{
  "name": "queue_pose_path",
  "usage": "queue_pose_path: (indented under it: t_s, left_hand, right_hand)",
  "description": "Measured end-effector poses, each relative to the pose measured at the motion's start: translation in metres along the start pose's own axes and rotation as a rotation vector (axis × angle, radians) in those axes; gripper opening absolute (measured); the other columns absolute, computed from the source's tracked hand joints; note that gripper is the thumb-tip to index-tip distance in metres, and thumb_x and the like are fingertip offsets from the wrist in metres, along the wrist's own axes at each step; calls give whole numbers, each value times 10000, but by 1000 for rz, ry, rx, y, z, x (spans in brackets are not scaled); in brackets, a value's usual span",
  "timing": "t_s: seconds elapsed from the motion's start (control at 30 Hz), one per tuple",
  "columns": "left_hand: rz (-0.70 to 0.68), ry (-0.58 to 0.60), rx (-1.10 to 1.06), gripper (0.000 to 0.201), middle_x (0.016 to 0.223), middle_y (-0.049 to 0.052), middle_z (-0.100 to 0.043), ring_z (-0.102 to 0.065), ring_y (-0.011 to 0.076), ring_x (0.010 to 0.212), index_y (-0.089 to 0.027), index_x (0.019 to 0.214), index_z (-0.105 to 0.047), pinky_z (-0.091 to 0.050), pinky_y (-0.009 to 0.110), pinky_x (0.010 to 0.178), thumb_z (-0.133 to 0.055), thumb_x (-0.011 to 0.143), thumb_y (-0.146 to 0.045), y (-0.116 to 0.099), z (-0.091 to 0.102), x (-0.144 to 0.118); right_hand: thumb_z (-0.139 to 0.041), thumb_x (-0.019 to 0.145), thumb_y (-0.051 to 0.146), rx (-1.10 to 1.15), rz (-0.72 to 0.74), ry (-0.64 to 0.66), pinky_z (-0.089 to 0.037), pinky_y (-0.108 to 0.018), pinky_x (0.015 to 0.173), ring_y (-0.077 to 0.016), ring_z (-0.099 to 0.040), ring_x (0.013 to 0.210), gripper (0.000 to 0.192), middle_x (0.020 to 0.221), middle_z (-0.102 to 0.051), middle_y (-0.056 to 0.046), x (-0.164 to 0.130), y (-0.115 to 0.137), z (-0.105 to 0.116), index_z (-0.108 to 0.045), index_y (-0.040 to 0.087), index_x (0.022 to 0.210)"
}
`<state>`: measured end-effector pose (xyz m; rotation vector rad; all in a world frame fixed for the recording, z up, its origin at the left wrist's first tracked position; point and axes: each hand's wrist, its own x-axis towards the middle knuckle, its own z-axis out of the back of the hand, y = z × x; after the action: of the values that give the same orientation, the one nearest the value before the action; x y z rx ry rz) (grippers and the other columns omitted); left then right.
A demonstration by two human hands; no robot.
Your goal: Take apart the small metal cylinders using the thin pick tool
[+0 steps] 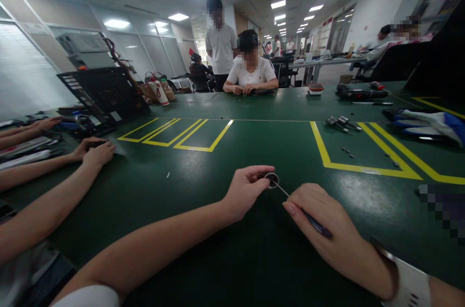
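Note:
My left hand point(247, 190) pinches a small round part with a silvery metal rim and a dark inside point(271, 180) between thumb and fingers, just above the green table. My right hand point(321, 222) is closed around a thin screwdriver point(320, 226), its dark handle showing below my palm. The screwdriver's slim metal shaft points up and left, and its tip meets the round part's inside. Exactly what the tip touches is too small to make out. A watch with a light strap sits on my right wrist.
Yellow tape point(329, 164) marks areas on the green table point(174, 239). Metal parts point(341, 123) and several tiny dark pieces point(348, 152) lie at right, near a power tool point(358, 92). A co-worker's hands point(96, 152) are at left; another person sits opposite.

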<state>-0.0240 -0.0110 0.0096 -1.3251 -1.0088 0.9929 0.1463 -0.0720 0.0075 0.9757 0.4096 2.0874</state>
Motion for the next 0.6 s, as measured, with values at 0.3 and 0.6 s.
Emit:
queue_pose_path:
  t_s: [0.3,0.6]
  left_hand:
    - [-70,-19,74,250,939,69,-705,-651,146,789,-119,930,-699,-546,266,724,-570,716,-112,7,0,2]
    - [-102,1,128,249,973,77,-699,-650,152,794,-124,921,-699,-552,282,725,-548,723,-128,7,1,2]
  right_hand:
    - [-427,907,174,-53,88,-3,-399,-326,673,-152,-510,696,179,732,-575,-20,-1,4,-2,-568,177,796]
    - [-425,900,157,-149,136,-42,-398,-335,695,-156,-532,690,190,726,-591,-24,0,7,-4,-565,175,772]
